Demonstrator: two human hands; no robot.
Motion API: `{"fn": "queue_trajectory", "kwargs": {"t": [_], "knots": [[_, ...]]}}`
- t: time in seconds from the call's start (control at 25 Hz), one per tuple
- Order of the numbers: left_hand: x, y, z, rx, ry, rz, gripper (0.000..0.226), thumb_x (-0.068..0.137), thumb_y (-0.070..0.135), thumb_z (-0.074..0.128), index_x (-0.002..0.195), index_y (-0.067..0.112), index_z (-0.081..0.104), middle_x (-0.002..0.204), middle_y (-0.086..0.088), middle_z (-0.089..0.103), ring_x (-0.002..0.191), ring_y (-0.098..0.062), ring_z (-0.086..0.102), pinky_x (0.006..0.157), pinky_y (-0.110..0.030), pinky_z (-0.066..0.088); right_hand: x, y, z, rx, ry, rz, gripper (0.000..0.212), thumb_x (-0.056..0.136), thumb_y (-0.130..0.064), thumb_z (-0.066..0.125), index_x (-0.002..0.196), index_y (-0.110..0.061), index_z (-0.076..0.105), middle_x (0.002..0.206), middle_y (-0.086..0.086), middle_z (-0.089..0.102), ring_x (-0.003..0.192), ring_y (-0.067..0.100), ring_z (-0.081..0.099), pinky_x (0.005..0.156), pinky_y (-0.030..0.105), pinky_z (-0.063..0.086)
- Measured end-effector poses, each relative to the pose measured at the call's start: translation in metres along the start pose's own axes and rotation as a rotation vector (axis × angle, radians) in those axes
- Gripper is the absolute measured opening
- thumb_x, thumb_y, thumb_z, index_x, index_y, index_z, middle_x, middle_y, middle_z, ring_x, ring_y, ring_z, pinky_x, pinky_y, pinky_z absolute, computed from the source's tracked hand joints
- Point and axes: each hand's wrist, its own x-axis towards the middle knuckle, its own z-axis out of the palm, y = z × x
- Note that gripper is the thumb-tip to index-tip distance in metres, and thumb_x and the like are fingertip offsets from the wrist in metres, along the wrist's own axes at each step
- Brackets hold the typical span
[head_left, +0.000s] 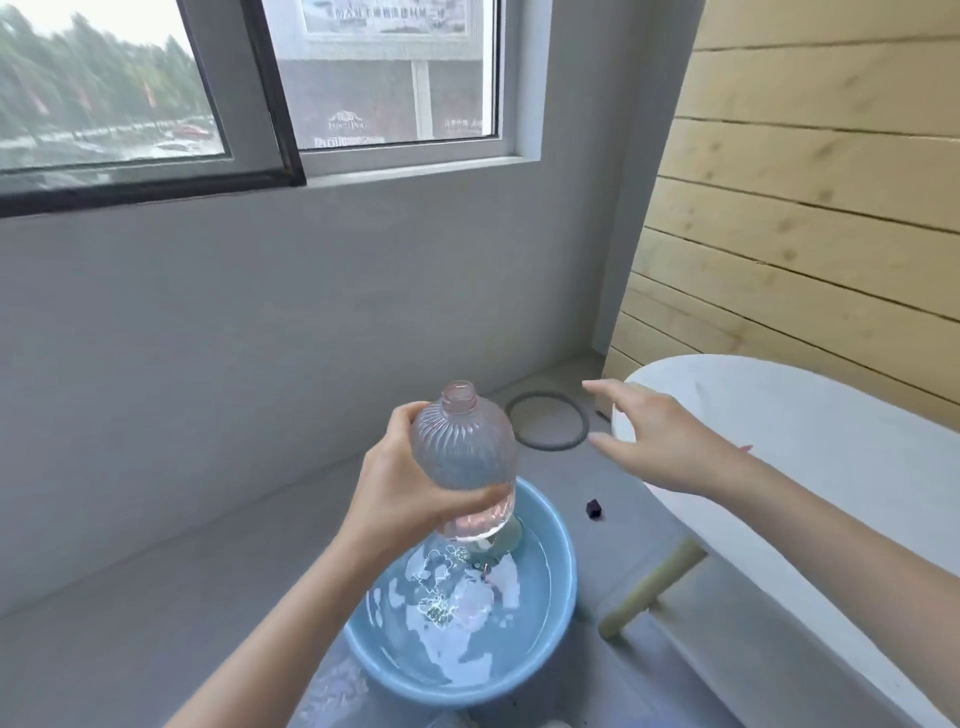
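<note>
My left hand (400, 488) grips a clear ribbed plastic bottle (465, 452) around its lower body. The bottle is upright, uncapped, with a little water in its bottom, held above a light blue basin (558, 582). The basin sits on the grey floor and holds shallow water with glints on it. My right hand (654, 441) hovers to the right of the bottle, fingers straight and spread, holding nothing, above the edge of a white table (810, 441).
A dark ring (548, 420) lies on the floor behind the bottle. A small dark cap-like object (594, 507) lies on the floor right of the basin. The white table stands on pale wooden legs (649, 587). A grey wall with a window is ahead, wood panelling at right.
</note>
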Motion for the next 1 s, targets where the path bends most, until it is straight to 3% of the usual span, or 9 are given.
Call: {"fn": "queue_trajectory", "kwargs": {"t": [0.12,0.24,0.36,0.64,1.0], "knots": [[-0.004,0.021,0.010,-0.008,-0.015,-0.009,0.085,0.045,0.038,0.093,0.114,0.035,0.044,0.101,0.023,0.057,0.094,0.014,0.051,0.069,0.001,0.038,-0.011,0.050,-0.009,-0.205,-0.050,0.249,0.060,0.089,-0.044,0.055,0.142,-0.024,0.036,0.139,0.005,0.040,0.133,0.028,0.032,0.103,0.040,0.037],[-0.005,0.037,0.023,-0.001,-0.032,-0.025,0.087,0.043,0.039,0.095,0.114,0.033,0.045,0.101,0.021,0.058,0.094,0.012,0.053,0.068,-0.001,0.040,-0.019,0.088,-0.006,-0.274,-0.095,0.343,0.046,0.085,-0.049,0.057,0.124,-0.029,0.046,0.124,0.002,0.045,0.118,0.030,0.040,0.090,0.037,0.041],[-0.004,0.047,0.032,0.018,-0.033,-0.038,0.084,0.047,0.036,0.094,0.115,0.031,0.046,0.100,0.019,0.058,0.094,0.009,0.054,0.069,-0.007,0.041,-0.021,0.109,0.004,-0.256,-0.061,0.303,0.038,0.087,-0.045,0.055,0.122,-0.036,0.046,0.121,-0.003,0.049,0.114,0.028,0.044,0.088,0.036,0.040],[0.005,0.065,0.053,0.029,-0.029,-0.057,0.079,0.049,0.032,0.094,0.111,0.033,0.045,0.099,0.018,0.059,0.091,0.009,0.054,0.068,-0.008,0.040,-0.018,0.126,0.014,-0.216,0.130,0.176,0.034,0.093,-0.034,0.051,0.126,-0.027,0.049,0.115,-0.005,0.064,0.110,0.025,0.053,0.092,0.034,0.033],[0.010,0.069,0.057,0.031,-0.028,-0.050,0.080,0.050,0.031,0.093,0.114,0.032,0.045,0.097,0.017,0.059,0.089,0.009,0.054,0.065,-0.008,0.040,-0.023,0.109,-0.008,0.071,0.273,-0.047,0.024,0.091,-0.014,0.057,0.115,-0.017,0.057,0.105,0.000,0.066,0.095,0.025,0.057,0.081,0.035,0.045]]}}
